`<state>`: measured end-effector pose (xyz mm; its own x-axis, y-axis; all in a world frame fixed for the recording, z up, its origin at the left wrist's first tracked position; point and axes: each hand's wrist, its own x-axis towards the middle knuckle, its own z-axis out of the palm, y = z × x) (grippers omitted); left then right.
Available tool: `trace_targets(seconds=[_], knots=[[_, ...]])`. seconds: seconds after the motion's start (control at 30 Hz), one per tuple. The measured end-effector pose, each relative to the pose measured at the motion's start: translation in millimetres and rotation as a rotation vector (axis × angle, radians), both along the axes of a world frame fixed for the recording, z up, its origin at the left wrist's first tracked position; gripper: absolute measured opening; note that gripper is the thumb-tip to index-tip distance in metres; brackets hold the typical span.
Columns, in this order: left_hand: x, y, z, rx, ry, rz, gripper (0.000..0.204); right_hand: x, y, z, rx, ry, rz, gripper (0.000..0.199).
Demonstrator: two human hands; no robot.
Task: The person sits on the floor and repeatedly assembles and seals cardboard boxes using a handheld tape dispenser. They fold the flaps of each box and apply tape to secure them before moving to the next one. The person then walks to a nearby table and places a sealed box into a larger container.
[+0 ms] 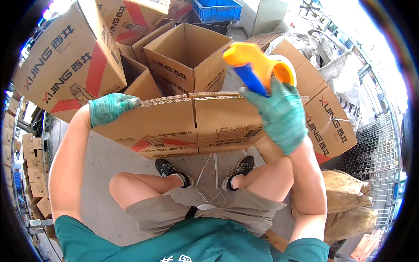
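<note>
A folded cardboard box [161,124] stands upright in front of my knees, its layered top edge facing up and a seam running down its middle. My left hand [112,109], in a green glove, is closed on the upper left corner of this box. In my right hand [281,115], also gloved in green, is an orange and blue tape dispenser [246,54]. It is held above the right part of the box's top edge, slightly blurred. The fingers wrapped round its handle are partly hidden.
Beyond the folded box stand an open carton [185,48] and a large printed carton [74,61] on the left. A blue plastic crate [217,11] sits at the back. Flattened cardboard [329,118] leans at the right by a wire mesh cage [371,144]. Loose straps [214,170] lie between my shoes.
</note>
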<state>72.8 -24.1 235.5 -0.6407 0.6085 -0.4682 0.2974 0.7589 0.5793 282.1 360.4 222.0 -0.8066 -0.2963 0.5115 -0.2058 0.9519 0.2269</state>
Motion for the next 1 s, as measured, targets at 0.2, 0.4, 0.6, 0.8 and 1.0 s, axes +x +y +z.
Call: trace_targets(seconds=[0.2, 0.4, 0.6, 0.8, 1.0], knots=[[-14, -8, -4, 0.034, 0.103, -0.209, 0.041, -10, -9, -26, 0.176, 0.010, -0.099, 0.047], [-33, 6, -15, 0.079, 0.322, -0.131, 0.033, 5, -9, -33, 0.173, 0.064, -0.032, 0.045], [-46, 3, 4, -0.507, 0.344, -0.243, 0.046, 19, -12, -18, -0.110, -0.174, 0.133, 0.029], [-34, 29, 11, -0.505, 0.616, -0.122, 0.059, 29, -12, -12, -0.254, -0.239, 0.285, 0.019], [-39, 63, -19, -0.412, 0.644, 0.035, 0.062, 31, -19, -4, -0.290, -0.412, 0.621, 0.017]])
